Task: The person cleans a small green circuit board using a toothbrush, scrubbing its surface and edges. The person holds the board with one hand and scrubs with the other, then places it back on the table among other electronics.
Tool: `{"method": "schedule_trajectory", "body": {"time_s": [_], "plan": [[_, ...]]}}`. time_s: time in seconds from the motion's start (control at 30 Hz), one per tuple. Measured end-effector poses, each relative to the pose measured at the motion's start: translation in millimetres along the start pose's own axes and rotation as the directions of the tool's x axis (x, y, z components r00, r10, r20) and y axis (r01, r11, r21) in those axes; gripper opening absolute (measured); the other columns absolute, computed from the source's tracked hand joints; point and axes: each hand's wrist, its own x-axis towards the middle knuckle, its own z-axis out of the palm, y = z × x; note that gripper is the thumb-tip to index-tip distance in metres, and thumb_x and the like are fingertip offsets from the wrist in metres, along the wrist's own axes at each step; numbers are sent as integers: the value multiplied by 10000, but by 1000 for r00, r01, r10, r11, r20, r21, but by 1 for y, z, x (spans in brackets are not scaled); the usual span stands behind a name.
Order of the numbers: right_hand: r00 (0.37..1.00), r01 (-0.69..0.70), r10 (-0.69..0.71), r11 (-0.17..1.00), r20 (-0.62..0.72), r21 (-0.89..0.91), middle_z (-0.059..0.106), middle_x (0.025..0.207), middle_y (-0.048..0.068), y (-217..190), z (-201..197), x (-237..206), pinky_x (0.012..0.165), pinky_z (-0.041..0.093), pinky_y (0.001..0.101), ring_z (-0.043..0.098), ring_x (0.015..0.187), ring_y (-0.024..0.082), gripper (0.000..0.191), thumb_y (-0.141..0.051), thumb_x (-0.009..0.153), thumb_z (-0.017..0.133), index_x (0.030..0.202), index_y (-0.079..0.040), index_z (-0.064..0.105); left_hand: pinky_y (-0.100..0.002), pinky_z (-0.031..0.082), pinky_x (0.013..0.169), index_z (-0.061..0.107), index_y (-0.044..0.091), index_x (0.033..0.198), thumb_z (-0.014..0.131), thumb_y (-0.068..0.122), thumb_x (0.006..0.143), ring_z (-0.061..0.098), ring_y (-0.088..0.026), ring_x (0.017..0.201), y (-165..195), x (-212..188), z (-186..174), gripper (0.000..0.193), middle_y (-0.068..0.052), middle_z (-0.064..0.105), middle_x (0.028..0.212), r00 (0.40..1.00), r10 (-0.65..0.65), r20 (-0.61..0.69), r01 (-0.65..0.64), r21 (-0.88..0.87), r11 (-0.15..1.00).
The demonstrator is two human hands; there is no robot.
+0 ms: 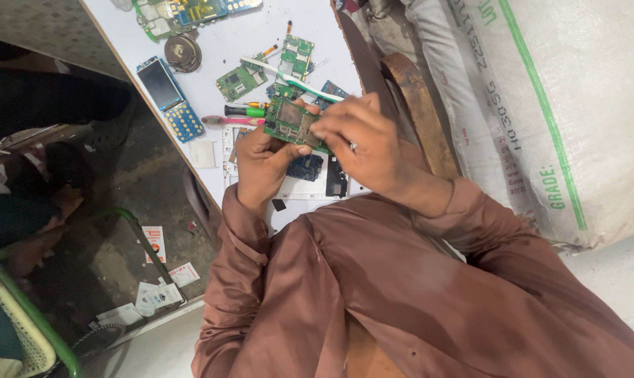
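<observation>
Green circuit board (292, 122) held above the white table (226, 49), just above the centre of the frame, between both hands. Left hand (261, 164) below and to the left of the board, fingers curled under its lower edge, thumb pressed on the lower face; grip closed firmly on the board. Right hand (359, 136) to the right of the board, fingers folded over its right edge, also closed on it; a white and green toothbrush (296, 80) running diagonally from upper left down under the right hand's fingers, but whether pinched by those fingers or lying on the table behind, cannot tell. Brown satin sleeves (401, 280) filling the lower half of the frame.

On the table below the hands, touching the left wrist area: a dark blue board (306, 168) and a black rectangular part (336, 178) on a white phone frame (310, 190). Just left of the held board: a green-handled screwdriver (243, 110) and, beneath it, a pink-handled tool (226, 120), lying side by side. Further up: two more green circuit boards (238, 82), one with a small orange-tipped wire. At upper left of the table: a keypad phone front with dark screen and blue keypad (170, 98), a round metal disc (182, 52) above it, and another opened board with blue parts (191, 12) at the top edge. White woven sack with green stripe (555, 105) at the right of the frame; green metal chair frame (30, 308) at lower left.
</observation>
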Motion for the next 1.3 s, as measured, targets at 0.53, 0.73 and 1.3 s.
{"method": "schedule_trajectory", "body": {"time_s": [0.53,0.73,1.3], "plan": [[999,3,-4,1000,-42,-31,717,980,34,16,12,0,870,461,327,603,909,237,152,-26,886,804,1004,-112,765,-219,462,659,759,-20,1020,803,-1,908,582,-45,754,-21,7,-11,122,-10,729,877,994,-27,-102,54,264,963],[999,-22,22,1000,-33,12,711,987,58,20,10,2,840,440,319,601,871,221,161,-11,896,805,1029,-89,759,-224,486,701,751,-23,1059,769,-9,917,605,-47,802,-15,7,-7,144,-11,730,933,997,5,-71,10,207,978],[998,-34,34,999,-45,-5,735,999,47,22,10,2,819,436,320,664,868,195,118,-19,912,806,1008,-69,758,-229,435,593,776,-10,984,822,65,901,553,-47,679,-14,9,-7,121,-25,695,771,995,33,-93,8,413,911]]}}
